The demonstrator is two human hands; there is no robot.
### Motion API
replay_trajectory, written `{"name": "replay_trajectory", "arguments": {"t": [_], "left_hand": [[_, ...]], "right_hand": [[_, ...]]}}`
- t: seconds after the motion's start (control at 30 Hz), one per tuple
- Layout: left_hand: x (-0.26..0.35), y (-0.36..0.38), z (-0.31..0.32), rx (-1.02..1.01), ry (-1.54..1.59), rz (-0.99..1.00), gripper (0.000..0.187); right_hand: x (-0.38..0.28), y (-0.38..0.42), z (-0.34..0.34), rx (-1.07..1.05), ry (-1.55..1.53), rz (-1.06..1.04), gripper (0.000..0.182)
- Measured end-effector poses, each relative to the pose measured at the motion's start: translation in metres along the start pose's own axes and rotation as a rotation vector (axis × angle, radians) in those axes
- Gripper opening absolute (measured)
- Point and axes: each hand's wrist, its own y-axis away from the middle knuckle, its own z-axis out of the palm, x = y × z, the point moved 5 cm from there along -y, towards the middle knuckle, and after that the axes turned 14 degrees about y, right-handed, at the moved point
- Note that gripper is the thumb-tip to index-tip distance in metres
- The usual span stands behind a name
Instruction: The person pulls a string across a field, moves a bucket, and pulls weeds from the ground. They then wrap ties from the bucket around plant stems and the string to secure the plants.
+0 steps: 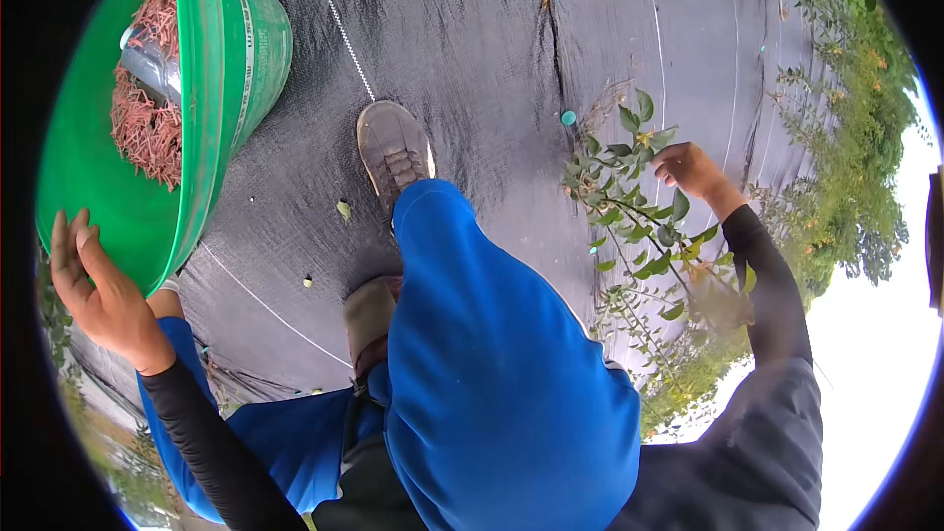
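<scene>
At the left, my left hand (108,300) is on the near rim of a green plastic bucket (221,69), thumb and fingers about the edge. Inside the bucket lie many thin, reddish-brown strips (147,133) and a grey, shiny cylinder-shaped object (152,64). On the right, my right hand (688,172) is closed, fingers curled together beside a leafy branch (639,206). Whatever lies between those fingertips is too small to make out. Some leaves overlap the area just under the hand.
Black woven ground sheet (492,49) with white lines covers the ground. My shoe (393,152) stands on it. Green pegs, such as one peg (568,118), sit in the sheet. Leafy shrubs (846,138) line the right side. My blue-clad knee (501,364) fills the middle.
</scene>
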Motion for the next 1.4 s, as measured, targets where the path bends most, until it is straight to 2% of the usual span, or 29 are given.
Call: {"name": "replay_trajectory", "arguments": {"t": [0.07, 0.1, 0.13, 0.2, 0.23, 0.27, 0.33, 0.37, 0.5, 0.57, 0.67, 0.87, 0.97, 1.1, 1.17, 1.27, 1.37, 1.4], "left_hand": [[0.003, -0.001, 0.001, -0.02, -0.021, 0.002, 0.03], [0.004, 0.0, 0.002, -0.038, -0.041, 0.001, 0.033], [0.005, 0.0, 0.002, -0.037, -0.035, 0.0, 0.033], [0.003, -0.001, 0.001, -0.029, -0.072, -0.015, 0.034], [0.002, 0.0, 0.0, -0.03, -0.069, -0.013, 0.034], [0.001, 0.0, 0.0, -0.033, -0.057, -0.007, 0.034], [-0.001, -0.001, -0.001, -0.037, -0.046, 0.006, 0.034], [-0.002, -0.001, -0.001, -0.045, -0.014, 0.008, 0.034], [-0.002, -0.004, 0.0, -0.073, 0.033, -0.015, 0.034], [-0.007, -0.005, -0.003, -0.082, 0.027, -0.006, 0.034], [-0.005, -0.003, -0.001, -0.075, 0.024, 0.003, 0.034], [-0.008, -0.004, -0.002, -0.074, 0.02, 0.001, 0.035], [-0.005, -0.004, -0.001, -0.076, 0.024, 0.013, 0.034], [-0.007, -0.006, -0.002, -0.079, 0.011, 0.033, 0.032], [-0.006, -0.005, -0.001, -0.077, 0.017, 0.025, 0.032], [-0.007, -0.006, -0.001, -0.077, 0.03, 0.02, 0.032], [-0.006, -0.006, -0.001, -0.087, 0.014, 0.033, 0.032], [-0.005, -0.006, -0.001, -0.094, -0.006, 0.046, 0.032]], "right_hand": [[0.041, -0.018, 0.012, 0.006, -0.065, 0.157, 0.024], [0.056, -0.026, 0.02, -0.051, -0.248, 0.194, 0.024], [0.055, -0.031, 0.022, -0.046, -0.247, 0.198, 0.024], [0.063, -0.04, 0.03, 0.072, -0.461, 0.426, 0.021], [0.066, -0.047, 0.037, 0.109, -0.541, 0.432, 0.014], [0.068, -0.054, 0.042, 0.112, -0.544, 0.431, 0.014], [0.074, -0.066, 0.05, 0.258, -0.537, 0.431, 0.013], [0.089, -0.08, 0.054, 0.235, -0.317, 0.383, 0.013], [0.08, -0.077, 0.057, 0.263, -0.533, 0.273, 0.013], [0.082, -0.074, 0.048, 0.372, -0.203, 0.274, 0.017], [0.082, -0.073, 0.048, 0.486, -0.17, 0.221, 0.026], [0.036, -0.044, 0.036, 0.538, 0.093, 0.329, 0.04], [0.045, -0.043, 0.041, 0.512, 0.155, 0.383, 0.042], [0.064, -0.043, 0.051, 0.541, 0.165, 0.283, 0.038], [0.058, -0.026, 0.053, 0.652, 0.147, 0.305, 0.023], [0.098, -0.038, 0.07, 0.665, 0.162, 0.229, 0.02], [0.046, -0.004, 0.057, 0.655, 0.132, 0.142, 0.017], [0.047, -0.003, 0.061, 0.653, 0.132, 0.143, 0.017]]}}
